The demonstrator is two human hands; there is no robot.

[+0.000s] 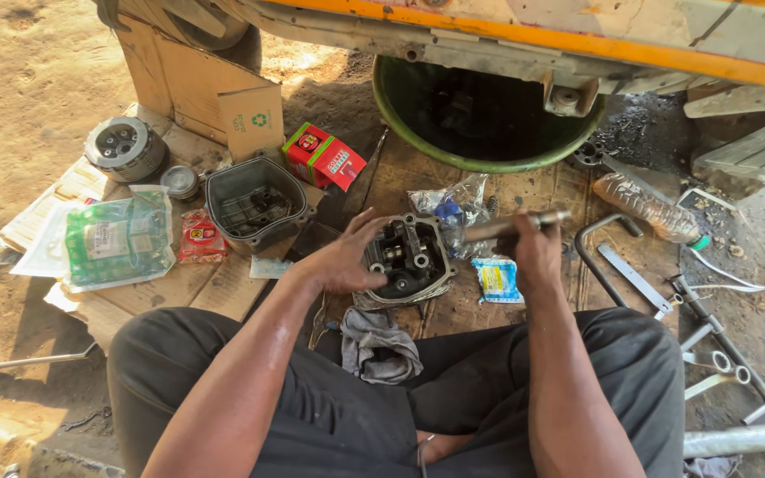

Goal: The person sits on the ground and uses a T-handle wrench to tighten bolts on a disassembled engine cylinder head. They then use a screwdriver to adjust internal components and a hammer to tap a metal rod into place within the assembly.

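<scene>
- The cylinder head (405, 259) sits on the wooden board (524, 190) between my knees, valve side up. I judge it a heavy, rigid metal casting, likely oily, so it wants a hold on its outer edge, not on the springs and rockers inside.
- My left hand (343, 261) lies on the head's left edge, fingers spread and curled over the rim to steady it.
- My right hand (535, 248), just right of the head, is closed around a metal bar-shaped tool (515, 224) whose shaft points toward the head.
- A grey rag (378, 345) lies below the head, near my lap.
- A blue packet (496, 279) lies just right of the head; clear plastic bags (453, 205) lie just above it.
- A grey engine cover (256, 202) sits left of the head, and red boxes (322, 156) above-left.
- A green basin (480, 119) stands well above the head, and wrenches (710, 350) lie far right.
</scene>
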